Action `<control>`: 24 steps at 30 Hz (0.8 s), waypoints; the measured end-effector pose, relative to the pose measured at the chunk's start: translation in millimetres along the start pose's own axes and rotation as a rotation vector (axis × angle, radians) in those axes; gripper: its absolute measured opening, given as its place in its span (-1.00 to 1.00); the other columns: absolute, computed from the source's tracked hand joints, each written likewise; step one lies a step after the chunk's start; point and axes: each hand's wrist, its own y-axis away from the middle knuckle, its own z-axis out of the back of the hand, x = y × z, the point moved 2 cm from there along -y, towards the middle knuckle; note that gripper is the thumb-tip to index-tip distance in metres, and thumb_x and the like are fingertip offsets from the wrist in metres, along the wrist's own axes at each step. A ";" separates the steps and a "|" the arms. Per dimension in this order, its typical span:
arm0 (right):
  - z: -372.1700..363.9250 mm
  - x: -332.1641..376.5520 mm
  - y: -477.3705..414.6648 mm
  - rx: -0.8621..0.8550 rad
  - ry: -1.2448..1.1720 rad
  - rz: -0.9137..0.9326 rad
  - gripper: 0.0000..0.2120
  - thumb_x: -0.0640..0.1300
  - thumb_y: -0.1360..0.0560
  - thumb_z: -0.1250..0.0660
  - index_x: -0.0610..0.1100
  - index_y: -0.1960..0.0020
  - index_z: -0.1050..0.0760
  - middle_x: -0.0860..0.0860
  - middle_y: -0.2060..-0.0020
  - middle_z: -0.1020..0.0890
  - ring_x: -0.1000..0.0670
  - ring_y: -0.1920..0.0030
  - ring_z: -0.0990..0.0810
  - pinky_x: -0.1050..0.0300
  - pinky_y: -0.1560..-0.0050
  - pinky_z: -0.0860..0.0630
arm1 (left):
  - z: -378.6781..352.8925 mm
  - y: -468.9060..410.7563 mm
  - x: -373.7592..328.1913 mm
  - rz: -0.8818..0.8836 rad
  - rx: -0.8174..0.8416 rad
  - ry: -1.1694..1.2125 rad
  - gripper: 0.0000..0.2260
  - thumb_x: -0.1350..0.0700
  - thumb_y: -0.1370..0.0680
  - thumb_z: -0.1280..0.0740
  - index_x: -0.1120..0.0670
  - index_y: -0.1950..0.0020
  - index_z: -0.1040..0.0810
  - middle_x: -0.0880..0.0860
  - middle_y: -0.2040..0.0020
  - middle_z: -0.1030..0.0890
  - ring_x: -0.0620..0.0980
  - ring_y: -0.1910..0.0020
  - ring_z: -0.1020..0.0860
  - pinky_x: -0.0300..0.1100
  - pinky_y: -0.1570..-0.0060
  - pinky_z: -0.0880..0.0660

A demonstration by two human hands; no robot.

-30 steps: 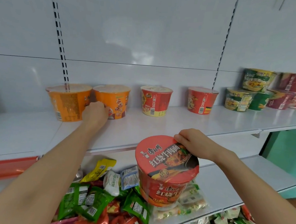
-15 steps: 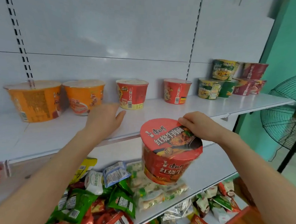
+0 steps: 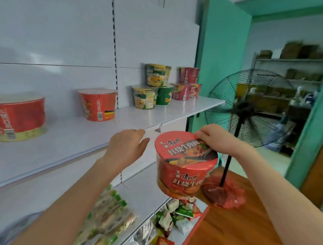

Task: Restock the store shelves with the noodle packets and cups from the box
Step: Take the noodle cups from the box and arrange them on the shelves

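Leftmost red cup (image 3: 17, 116) partly off-frame.

A white metal shelving unit (image 3: 99, 133) fills the left side, with a pale back panel (image 3: 58, 30) split by a black slotted upright (image 3: 114, 43); the glossy panel carries a soft, diffuse sheen. Just past its right end stands a teal wall (image 3: 221, 59), and in front of that a black wire-caged standing fan (image 3: 243, 108) rises on a thin pole from a base wrapped in red plastic (image 3: 233, 195), set on a reddish-brown wooden floor (image 3: 235, 236). Through a teal-framed opening lies a back room with a pale wall (image 3: 266, 30) and a metal rack (image 3: 293, 58) carrying brown cardboard boxes (image 3: 291, 50).
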 end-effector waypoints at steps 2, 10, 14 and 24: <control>15.2 -37.4 -13.2 -0.017 -0.013 -0.038 -0.63 -0.06 -0.61 -0.10 -0.26 0.28 -0.36 -0.04 0.40 -0.40 -0.02 0.34 -0.39 0.11 0.30 -0.27 | -17.0 -24.1 -20.9 0.014 -0.012 0.011 -0.68 -0.05 -0.61 -0.10 0.07 -0.26 -0.46 0.08 -0.14 -0.59 0.09 -0.10 -0.54 -0.11 0.09 -0.43; 61.1 -119.5 -98.1 -0.065 -0.102 -0.028 -0.66 -0.11 -0.60 -0.13 -0.29 0.27 -0.42 -0.19 0.31 -0.51 -0.09 0.29 -0.46 0.15 0.34 -0.31 | -58.5 -88.7 -49.3 0.142 -0.090 -0.011 -0.70 -0.01 -0.60 -0.16 0.15 -0.14 -0.54 0.14 0.00 -0.63 0.17 0.04 -0.57 -0.16 0.28 -0.28; 58.9 -103.6 -150.7 -0.041 -0.156 0.060 -0.63 -0.12 -0.61 -0.11 -0.24 0.33 -0.38 -0.11 0.37 -0.48 -0.06 0.37 -0.46 0.27 0.47 -0.31 | -61.0 -96.8 -31.9 0.218 -0.083 -0.075 -0.68 -0.03 -0.58 -0.19 0.19 -0.11 -0.54 0.17 0.04 -0.63 0.20 0.06 -0.57 -0.07 0.27 -0.37; 32.9 -17.4 -271.8 -0.015 -0.350 0.163 -0.65 -0.21 -0.60 -0.09 -0.20 0.35 -0.33 -0.15 0.38 -0.48 -0.05 0.48 -0.50 0.23 0.53 -0.43 | -65.0 -101.3 34.4 0.316 -0.054 -0.240 -0.59 -0.14 -0.44 -0.20 0.19 0.25 -0.58 0.13 0.39 -0.60 0.18 0.41 -0.58 -0.13 0.50 -0.39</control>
